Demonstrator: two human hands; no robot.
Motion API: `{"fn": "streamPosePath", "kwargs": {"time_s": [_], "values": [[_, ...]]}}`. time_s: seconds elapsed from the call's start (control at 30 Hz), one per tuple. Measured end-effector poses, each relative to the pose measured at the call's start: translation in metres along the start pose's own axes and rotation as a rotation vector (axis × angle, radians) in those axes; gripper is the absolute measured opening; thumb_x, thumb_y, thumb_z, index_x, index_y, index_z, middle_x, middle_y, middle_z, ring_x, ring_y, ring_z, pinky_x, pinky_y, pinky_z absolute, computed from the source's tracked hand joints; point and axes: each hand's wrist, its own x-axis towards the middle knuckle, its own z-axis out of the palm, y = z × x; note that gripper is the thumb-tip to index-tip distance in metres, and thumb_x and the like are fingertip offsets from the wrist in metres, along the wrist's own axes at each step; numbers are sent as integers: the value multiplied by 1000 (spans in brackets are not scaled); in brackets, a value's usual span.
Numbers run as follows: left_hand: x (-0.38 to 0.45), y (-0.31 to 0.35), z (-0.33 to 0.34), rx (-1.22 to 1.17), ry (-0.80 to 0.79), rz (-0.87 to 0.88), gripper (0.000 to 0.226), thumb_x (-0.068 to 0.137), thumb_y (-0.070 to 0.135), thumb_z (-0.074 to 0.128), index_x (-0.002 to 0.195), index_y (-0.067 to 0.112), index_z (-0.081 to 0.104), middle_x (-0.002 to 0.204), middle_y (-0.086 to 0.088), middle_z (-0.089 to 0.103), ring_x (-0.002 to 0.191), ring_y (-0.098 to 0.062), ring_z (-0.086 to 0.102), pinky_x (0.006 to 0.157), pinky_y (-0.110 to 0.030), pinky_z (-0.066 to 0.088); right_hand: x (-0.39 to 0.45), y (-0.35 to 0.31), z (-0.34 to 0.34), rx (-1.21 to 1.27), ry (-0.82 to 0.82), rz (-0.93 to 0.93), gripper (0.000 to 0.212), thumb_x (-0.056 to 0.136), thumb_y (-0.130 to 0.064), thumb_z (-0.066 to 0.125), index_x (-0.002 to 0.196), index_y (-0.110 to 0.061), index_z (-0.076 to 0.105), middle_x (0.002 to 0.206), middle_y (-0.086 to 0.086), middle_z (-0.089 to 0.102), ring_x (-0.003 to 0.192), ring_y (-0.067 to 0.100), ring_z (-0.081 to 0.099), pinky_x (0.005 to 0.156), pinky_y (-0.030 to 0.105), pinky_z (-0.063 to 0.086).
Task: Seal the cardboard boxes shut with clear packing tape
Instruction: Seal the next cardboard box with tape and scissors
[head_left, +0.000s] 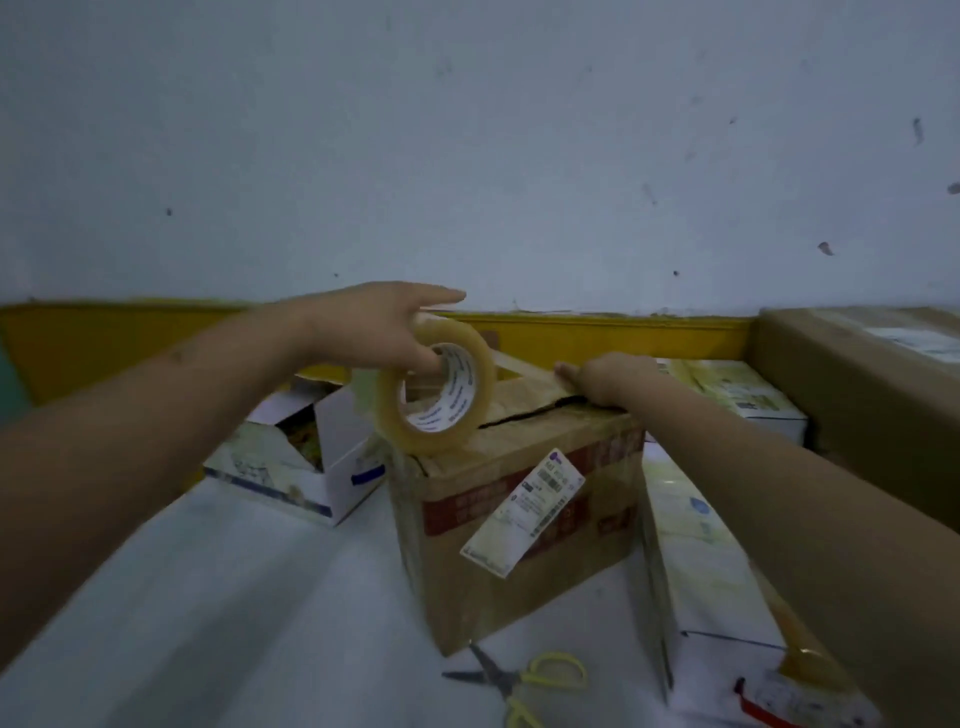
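Note:
A brown cardboard box (524, 540) with a red band and a white shipping label stands on the white surface in the middle. Its top flaps meet at a dark seam. My left hand (384, 322) holds a roll of clear packing tape (434, 387) above the box's left top edge, with fingers hooked through the core. A strip of tape runs from the roll to the right across the top. My right hand (605, 376) presses that strip's end down on the far right of the box top.
Yellow-handled scissors (519, 680) lie in front of the box. An open white box (306, 457) sits at the left. Another white box (717, 571) stands at the right, a large brown carton (852, 395) behind it. A yellow-based wall is close behind.

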Motion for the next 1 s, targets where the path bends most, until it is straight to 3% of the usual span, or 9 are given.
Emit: {"fn": "streamPosePath", "kwargs": {"time_s": [0.13,0.33,0.57,0.67,0.77,0.8,0.87,0.93,1.0], "values": [[-17,5,-24,319,-208,40,69,96,22,63,150,51,32,111,22,54,85,-2,50,65,-16,37,-3,-11,-5,-59,1,-9,52,108,-34,22,156,-41,5,146,20,43,120,38,54,88,46,50],[-30,-15,-4,807,-399,-69,85,98,6,44,154,56,5,78,7,39,66,-11,42,55,-25,34,3,-11,0,-40,12,55,55,108,-29,26,156,-41,2,143,21,45,118,38,55,90,47,51],[-45,-71,38,447,-435,-71,92,93,7,46,148,66,0,77,-7,51,62,-20,43,55,-36,34,10,-15,-2,34,24,106,52,108,-34,25,157,-37,8,122,17,54,96,33,57,83,42,53],[-50,-82,52,386,-382,-28,94,93,10,48,150,65,-4,96,-20,58,74,-30,57,59,-38,39,9,-18,-2,14,55,116,50,107,-44,19,140,-17,45,90,10,52,84,29,56,82,43,53],[-57,-89,68,254,-317,-5,92,97,13,50,151,61,-6,84,-18,50,65,-25,47,55,-36,34,11,-27,-2,78,57,116,47,108,-35,25,145,-12,41,113,17,57,95,33,58,87,44,53],[-60,-91,73,212,-294,8,91,99,15,51,151,60,-7,80,-17,47,63,-23,44,55,-36,32,15,-31,1,114,47,122,49,107,-32,27,153,-14,29,137,22,48,114,37,54,98,48,49],[-62,-96,82,139,-258,25,93,98,14,53,152,59,-8,80,-21,48,63,-25,44,56,-38,33,9,-47,3,137,-21,124,65,106,-47,20,159,-12,5,164,18,3,150,37,14,120,54,20],[-62,-100,88,111,-225,36,96,96,12,53,152,59,-9,86,-24,54,65,-30,49,57,-39,36,-9,-70,0,161,-64,84,81,100,-63,10,157,-8,-10,163,12,-20,152,30,-12,122,51,-1],[-63,-100,92,101,-186,37,96,96,12,54,153,58,-9,85,-21,55,68,-31,52,57,-40,36,-30,-99,-6,185,-109,-19,88,98,-68,11,156,-6,-13,162,13,-23,151,30,-16,122,50,-2]]}}
